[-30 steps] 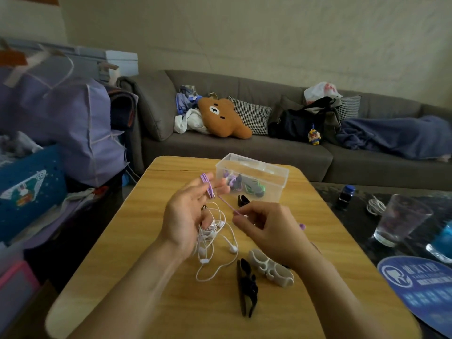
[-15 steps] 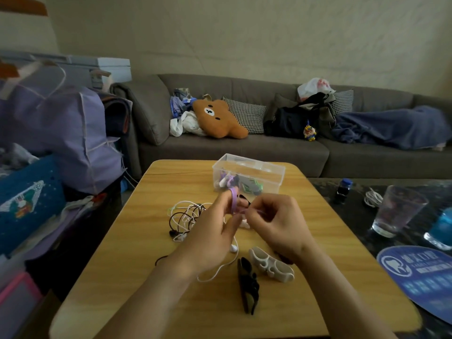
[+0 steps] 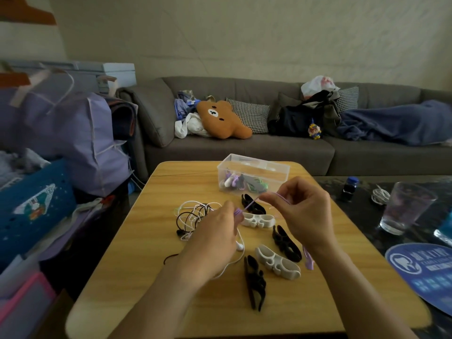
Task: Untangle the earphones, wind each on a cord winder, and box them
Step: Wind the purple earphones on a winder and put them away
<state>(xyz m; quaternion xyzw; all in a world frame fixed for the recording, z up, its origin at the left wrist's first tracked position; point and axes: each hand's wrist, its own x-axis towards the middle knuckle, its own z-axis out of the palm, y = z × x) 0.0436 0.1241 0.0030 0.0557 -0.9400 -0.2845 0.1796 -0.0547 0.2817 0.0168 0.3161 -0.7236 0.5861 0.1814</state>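
1. A thin purple earphone cord (image 3: 252, 203) is stretching taut in the air between both hands, above the wooden table (image 3: 151, 243); its loose end (image 3: 308, 259) is hanging down by the right wrist
2. A tangle of white and black earphones (image 3: 195, 216) is lying in loops on the table, just left of the hands
3. Flat, lobed cord winders are lying around: two white ones (image 3: 258, 220) (image 3: 277, 264) looking rubbery, and three black ones (image 3: 253, 204) (image 3: 286, 243) (image 3: 254, 281)
4. A clear plastic box (image 3: 254, 176) is standing at the far edge, with wound earphones inside
5. The left hand (image 3: 215, 237) is curling its fingers, pinching a purple winder (image 3: 237, 212)
6. The right hand (image 3: 303, 211) is pinching the cord between thumb and forefinger, the other fingers bent
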